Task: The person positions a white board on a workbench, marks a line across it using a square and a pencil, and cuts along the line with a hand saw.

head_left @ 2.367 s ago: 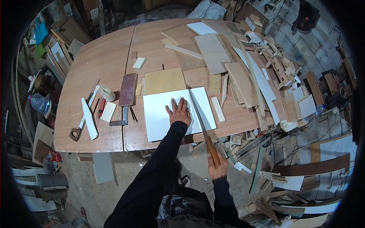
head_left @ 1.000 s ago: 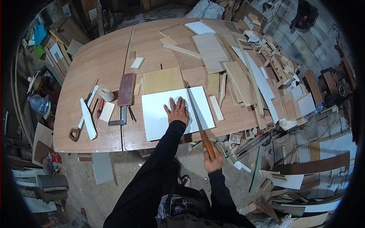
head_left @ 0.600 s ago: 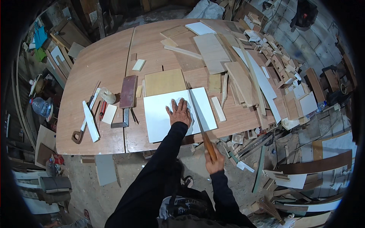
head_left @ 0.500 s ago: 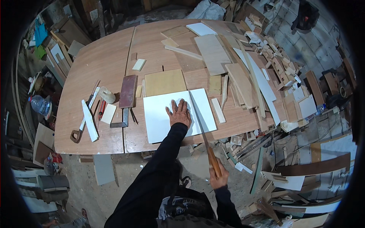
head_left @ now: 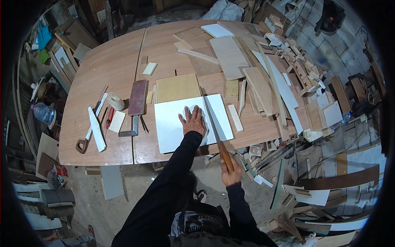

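A white board (head_left: 170, 127) lies at the near edge of the wooden table. My left hand (head_left: 193, 122) rests flat on it with the fingers spread. Just right of that hand, a hand saw (head_left: 210, 117) runs across the board, its blade pointing away from me. My right hand (head_left: 231, 171) is wrapped round the saw's wooden handle (head_left: 224, 155), beyond the table's near edge. Right of the blade, a narrower part of the white board (head_left: 221, 113) shows. Behind the board lies a yellowish wood panel (head_left: 177, 87), partly covered by it.
To the left lie a dark red block (head_left: 138, 97), a try square (head_left: 131, 129), a clear jar (head_left: 115, 102) and another saw (head_left: 82, 145). Several wood panels and strips (head_left: 228, 57) are piled at the right. Offcuts (head_left: 257, 152) litter the floor by the near edge.
My right hand has pushed the saw forward, away from me, so the handle is closer to the board. My left hand stays flat in place.
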Demonstrator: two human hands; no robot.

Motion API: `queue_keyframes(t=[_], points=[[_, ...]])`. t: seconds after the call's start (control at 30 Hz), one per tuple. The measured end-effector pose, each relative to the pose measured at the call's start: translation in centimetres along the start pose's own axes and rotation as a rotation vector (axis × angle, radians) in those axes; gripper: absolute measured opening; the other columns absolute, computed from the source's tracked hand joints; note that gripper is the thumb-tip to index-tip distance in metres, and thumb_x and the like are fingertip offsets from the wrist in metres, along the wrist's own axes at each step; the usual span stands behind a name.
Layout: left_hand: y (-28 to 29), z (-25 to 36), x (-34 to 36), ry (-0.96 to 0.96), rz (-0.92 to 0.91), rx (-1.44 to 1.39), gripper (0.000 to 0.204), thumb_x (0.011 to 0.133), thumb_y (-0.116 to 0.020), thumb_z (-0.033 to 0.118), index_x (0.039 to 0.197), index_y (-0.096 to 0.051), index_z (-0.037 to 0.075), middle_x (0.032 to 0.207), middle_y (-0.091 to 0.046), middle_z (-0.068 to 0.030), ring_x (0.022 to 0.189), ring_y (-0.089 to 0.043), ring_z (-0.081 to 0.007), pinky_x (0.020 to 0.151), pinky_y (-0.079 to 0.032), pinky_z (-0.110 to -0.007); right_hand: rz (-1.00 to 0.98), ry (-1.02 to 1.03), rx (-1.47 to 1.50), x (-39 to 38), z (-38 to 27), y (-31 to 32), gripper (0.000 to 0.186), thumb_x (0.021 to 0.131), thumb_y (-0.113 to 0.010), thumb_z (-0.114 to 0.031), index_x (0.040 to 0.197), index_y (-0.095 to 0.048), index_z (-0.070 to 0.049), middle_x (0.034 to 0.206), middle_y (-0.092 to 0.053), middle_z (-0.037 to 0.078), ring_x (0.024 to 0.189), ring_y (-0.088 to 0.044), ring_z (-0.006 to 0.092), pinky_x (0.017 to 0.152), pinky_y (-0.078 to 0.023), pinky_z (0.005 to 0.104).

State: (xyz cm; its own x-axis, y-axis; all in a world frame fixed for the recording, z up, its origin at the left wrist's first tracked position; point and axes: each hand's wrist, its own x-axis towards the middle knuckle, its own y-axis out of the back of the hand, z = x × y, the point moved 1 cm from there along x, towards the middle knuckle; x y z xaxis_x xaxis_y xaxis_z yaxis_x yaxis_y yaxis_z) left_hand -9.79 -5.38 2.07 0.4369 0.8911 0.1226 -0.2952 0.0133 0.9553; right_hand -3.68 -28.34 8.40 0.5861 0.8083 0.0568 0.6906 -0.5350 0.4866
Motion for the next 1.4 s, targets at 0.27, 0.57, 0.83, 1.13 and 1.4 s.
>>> queue_keyframes(t=[0.27, 0.57, 0.83, 1.13, 1.4], points=[[0.1, 0.0, -0.1, 0.007, -0.010, -0.003, 0.050, 0.091, -0.040, 0.028, 0.139, -0.039, 0.014, 0.149, -0.028, -0.0021, 0.141, -0.010, -0.0376, 0.108, -0.007, -0.066, 0.090, 0.097, -0.004, -3.2, -0.6, 2.2, 0.041, 0.081, -0.059, -0.010, 0.122, -0.056, -0.006, 0.084, -0.064, 0.021, 0.073, -0.067, 0.0319, 0.068, -0.051, 0.0342], [0.9, 0.0, -0.2, 0.014, -0.025, 0.018, 0.050, 0.092, -0.039, 0.028, 0.139, -0.038, 0.014, 0.148, -0.029, -0.0025, 0.141, -0.011, -0.0377, 0.108, -0.008, -0.065, 0.054, 0.035, 0.009, -5.0, -0.8, 3.2, 0.039, 0.081, -0.058, -0.009, 0.120, -0.056, -0.003, 0.091, -0.067, 0.019, 0.079, -0.068, 0.0299, 0.071, -0.052, 0.0348], [0.2, -0.7, 0.0, 0.026, -0.004, -0.004, 0.049, 0.092, -0.039, 0.029, 0.139, -0.038, 0.014, 0.149, -0.028, -0.0018, 0.141, -0.011, -0.0370, 0.108, -0.008, -0.065, -0.034, -0.052, 0.017, -4.9, -1.6, 2.9, 0.043, 0.080, -0.057, -0.008, 0.123, -0.054, -0.005, 0.090, -0.066, 0.018, 0.077, -0.067, 0.0319, 0.070, -0.051, 0.0335], [0.1, -0.9, -0.2, 0.018, -0.041, -0.004, 0.050, 0.092, -0.040, 0.028, 0.140, -0.037, 0.014, 0.150, -0.027, -0.0017, 0.141, -0.011, -0.0374, 0.108, -0.008, -0.065, 0.003, 0.064, -0.034, -3.3, -0.9, 1.9, 0.043, 0.081, -0.061, -0.010, 0.123, -0.054, -0.005, 0.091, -0.065, 0.022, 0.077, -0.067, 0.0328, 0.070, -0.052, 0.0359], [-0.2, 0.0, -0.2, -0.011, -0.011, 0.005, 0.050, 0.092, -0.040, 0.028, 0.140, -0.038, 0.014, 0.150, -0.027, -0.0016, 0.141, -0.010, -0.0373, 0.108, -0.008, -0.065, 0.024, 0.052, -0.044, -0.2, -0.3, 0.6, 0.042, 0.080, -0.059, -0.007, 0.121, -0.055, -0.003, 0.096, -0.065, 0.023, 0.081, -0.067, 0.0349, 0.071, -0.052, 0.0367]])
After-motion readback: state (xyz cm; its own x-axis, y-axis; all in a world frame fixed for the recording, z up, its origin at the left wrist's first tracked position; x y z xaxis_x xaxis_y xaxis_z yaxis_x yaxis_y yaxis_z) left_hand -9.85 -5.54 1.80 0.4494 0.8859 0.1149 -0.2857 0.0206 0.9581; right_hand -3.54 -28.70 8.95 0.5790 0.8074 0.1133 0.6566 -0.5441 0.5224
